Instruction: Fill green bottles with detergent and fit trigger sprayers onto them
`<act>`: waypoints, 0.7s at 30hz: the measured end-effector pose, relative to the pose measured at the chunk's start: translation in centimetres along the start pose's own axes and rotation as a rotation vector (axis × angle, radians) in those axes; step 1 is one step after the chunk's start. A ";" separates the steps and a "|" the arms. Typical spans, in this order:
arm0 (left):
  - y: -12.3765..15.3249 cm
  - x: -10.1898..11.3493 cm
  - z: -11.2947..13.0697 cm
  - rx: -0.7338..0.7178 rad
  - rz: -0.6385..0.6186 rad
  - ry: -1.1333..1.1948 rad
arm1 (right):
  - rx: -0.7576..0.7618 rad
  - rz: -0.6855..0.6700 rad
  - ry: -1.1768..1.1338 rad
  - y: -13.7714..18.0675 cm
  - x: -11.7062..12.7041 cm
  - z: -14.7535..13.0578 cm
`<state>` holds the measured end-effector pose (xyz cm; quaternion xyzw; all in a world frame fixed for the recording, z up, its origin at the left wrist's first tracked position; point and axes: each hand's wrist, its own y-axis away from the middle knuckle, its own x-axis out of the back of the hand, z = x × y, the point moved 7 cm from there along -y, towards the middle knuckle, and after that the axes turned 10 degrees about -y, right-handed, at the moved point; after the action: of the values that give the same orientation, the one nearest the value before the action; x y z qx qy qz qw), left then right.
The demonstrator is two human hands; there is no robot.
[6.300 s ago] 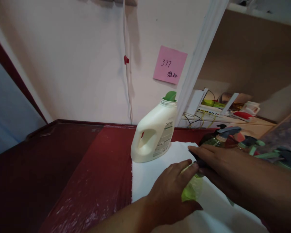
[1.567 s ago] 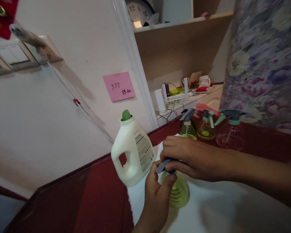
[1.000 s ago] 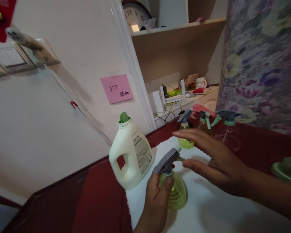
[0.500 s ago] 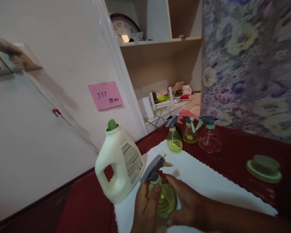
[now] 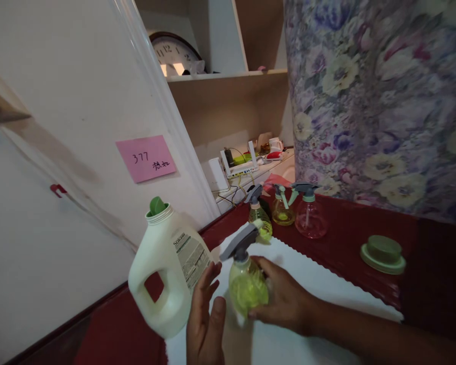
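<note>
A yellow-green spray bottle [image 5: 247,286] with a grey trigger head is held in my right hand [image 5: 285,296], the fingers wrapped round its body from the right. It stands nearly upright over the white sheet [image 5: 307,314]; whether its base touches the sheet I cannot tell. To its left, my left hand [image 5: 207,317] is open and apart from it, thumb and fingers raised. Just beyond that hand stands a large white detergent jug [image 5: 163,274] with a green piece [image 5: 157,205] in its uncapped mouth.
Behind are more spray bottles: a yellow-green one [image 5: 265,230], a yellow one [image 5: 283,210] and a pink one [image 5: 310,220]. A green cap [image 5: 383,253] lies on the dark red tabletop [image 5: 349,223] at right. A wall with a pink note [image 5: 146,158] borders the left side.
My left hand has let go of the spray bottle and moved left. My right hand has lifted the bottle slightly and holds it alone. The view has shifted right.
</note>
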<state>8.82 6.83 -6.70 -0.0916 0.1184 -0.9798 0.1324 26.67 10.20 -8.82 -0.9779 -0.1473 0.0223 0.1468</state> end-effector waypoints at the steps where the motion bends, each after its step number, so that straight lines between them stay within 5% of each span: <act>1: -0.1 0.2 0.3 -0.008 0.022 -0.004 | -0.001 0.050 0.040 -0.3 1.1 -0.3; 11: 0.3 2.7 2.9 -0.036 0.162 -0.025 | 0.009 0.351 0.308 -1.3 12.1 -1.0; 16: 1.3 4.0 5.4 -0.144 0.307 0.010 | 0.012 0.430 0.342 -1.3 13.9 1.1; 21: 0.8 4.2 7.7 -0.224 0.263 -0.100 | 0.021 0.426 0.306 -1.2 14.3 2.6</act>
<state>6.69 3.36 1.06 -0.1383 0.2308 -0.9290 0.2540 39.78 16.20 -10.92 -0.9773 0.0860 -0.0940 0.1694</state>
